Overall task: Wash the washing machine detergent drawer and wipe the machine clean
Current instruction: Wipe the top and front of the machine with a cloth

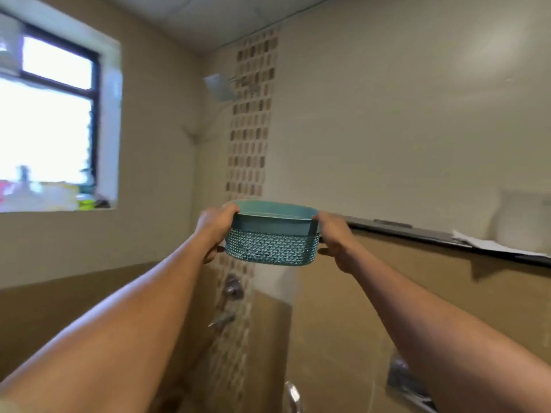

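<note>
Gripping a teal basket (269,236) at its two ends, the person is holding it level and high, near the dark ledge (417,232) on the right, probably to keep it from tipping. The left hand (213,231) and the right hand (335,239) are both curling their fingers round its rim. The detergent drawer and the machine are not showing.

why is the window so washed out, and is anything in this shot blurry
Head view: daylight overexposes the window, wiping out detail there. Head view: motion blur softens the shower head and the tile strip, which the wide lens also makes lean. Head view: the basket, gripped by the left hand and right hand, is sharpest.
</note>
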Action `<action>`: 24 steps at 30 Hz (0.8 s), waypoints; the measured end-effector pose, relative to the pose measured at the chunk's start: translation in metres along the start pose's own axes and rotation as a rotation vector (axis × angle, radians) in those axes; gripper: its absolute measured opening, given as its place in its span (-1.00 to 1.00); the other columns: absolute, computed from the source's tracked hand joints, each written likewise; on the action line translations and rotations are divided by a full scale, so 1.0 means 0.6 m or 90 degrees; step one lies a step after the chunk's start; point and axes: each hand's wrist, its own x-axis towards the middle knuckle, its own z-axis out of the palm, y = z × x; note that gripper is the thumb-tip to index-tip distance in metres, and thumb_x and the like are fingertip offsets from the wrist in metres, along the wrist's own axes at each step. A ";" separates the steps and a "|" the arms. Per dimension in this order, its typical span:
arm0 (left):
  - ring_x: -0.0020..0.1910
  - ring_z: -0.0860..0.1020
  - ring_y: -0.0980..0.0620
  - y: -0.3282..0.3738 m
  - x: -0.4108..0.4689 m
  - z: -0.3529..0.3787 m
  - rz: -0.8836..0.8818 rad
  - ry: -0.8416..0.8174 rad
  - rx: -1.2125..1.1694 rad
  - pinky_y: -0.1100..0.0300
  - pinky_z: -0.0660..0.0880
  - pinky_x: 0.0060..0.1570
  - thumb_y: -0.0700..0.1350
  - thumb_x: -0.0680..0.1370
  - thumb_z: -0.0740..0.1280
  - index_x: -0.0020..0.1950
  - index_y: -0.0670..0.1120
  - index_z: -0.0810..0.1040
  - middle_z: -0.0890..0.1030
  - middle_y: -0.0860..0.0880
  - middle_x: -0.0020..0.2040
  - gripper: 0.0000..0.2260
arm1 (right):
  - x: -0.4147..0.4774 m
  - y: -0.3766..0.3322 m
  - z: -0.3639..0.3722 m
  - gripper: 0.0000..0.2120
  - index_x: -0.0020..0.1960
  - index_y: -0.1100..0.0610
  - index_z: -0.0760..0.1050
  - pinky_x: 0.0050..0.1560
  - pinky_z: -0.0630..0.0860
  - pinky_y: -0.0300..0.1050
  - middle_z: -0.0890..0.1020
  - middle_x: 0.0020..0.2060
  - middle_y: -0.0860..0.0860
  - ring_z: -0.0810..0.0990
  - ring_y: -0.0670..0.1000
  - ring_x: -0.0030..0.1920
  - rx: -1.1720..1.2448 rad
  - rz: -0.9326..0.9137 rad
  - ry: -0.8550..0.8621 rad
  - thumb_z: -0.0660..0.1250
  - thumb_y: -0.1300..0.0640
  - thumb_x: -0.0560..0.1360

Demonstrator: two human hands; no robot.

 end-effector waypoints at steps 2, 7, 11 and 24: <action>-0.14 0.63 -0.10 -0.023 -0.061 -0.087 -0.015 0.065 0.009 0.07 0.61 -0.29 0.05 0.47 0.36 0.16 -0.14 0.61 0.67 -0.19 0.09 -0.64 | -0.057 0.009 0.063 -0.65 0.12 0.20 0.56 -0.18 0.41 -0.06 0.59 -0.05 0.12 0.50 0.08 -0.13 0.027 0.009 -0.077 0.16 0.00 0.53; -0.20 0.61 -0.08 -0.059 -0.186 -0.302 -0.050 0.191 0.042 -0.02 0.65 -0.28 -0.02 0.52 0.36 0.18 -0.15 0.55 0.66 -0.20 0.08 -0.70 | -0.193 0.024 0.229 -0.75 0.02 0.18 0.55 -0.20 0.41 -0.07 0.56 -0.19 0.09 0.49 0.07 -0.22 0.068 0.043 -0.243 0.18 0.08 0.52; -0.16 0.61 -0.13 -0.090 -0.261 -0.473 -0.105 0.277 0.080 -0.27 0.61 -0.03 -0.08 0.54 0.36 0.18 -0.17 0.52 0.65 -0.21 0.05 -0.73 | -0.306 0.032 0.372 -0.75 0.02 0.20 0.55 -0.17 0.47 -0.05 0.63 -0.06 0.17 0.60 0.15 -0.09 0.059 0.066 -0.345 0.22 0.07 0.49; -0.07 0.63 -0.14 -0.368 -0.365 -0.991 -0.333 0.457 0.086 -0.06 0.62 -0.05 -0.35 0.58 0.25 -0.04 -0.21 0.54 0.64 -0.22 0.04 -0.90 | -0.600 0.159 0.900 -0.81 0.14 0.23 0.42 0.21 0.49 0.24 0.55 0.02 0.14 0.47 0.07 -0.02 -0.074 0.172 -0.618 0.21 0.21 0.54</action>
